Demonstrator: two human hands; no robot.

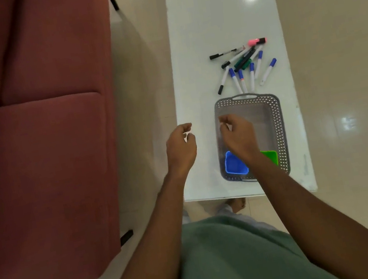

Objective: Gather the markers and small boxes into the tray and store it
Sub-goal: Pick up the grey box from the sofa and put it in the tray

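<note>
A grey perforated tray [278,122] lies on the white glass table [219,22], near its front end. A small blue box [235,163] and a small green box [269,155] sit in the tray's near end. Several markers [244,64] with blue, black, green and pink caps lie loose in a pile just beyond the tray's far handle. My right hand [239,137] hovers over the tray's left half, fingers curled with nothing in them. My left hand [181,148] hangs at the table's left edge, fingers loosely curled, holding nothing.
A dark red sofa [33,129] fills the left side, with a strip of glossy beige floor [136,98] between it and the table. My green-clothed body [236,258] and a foot [235,204] stand at the table's near end.
</note>
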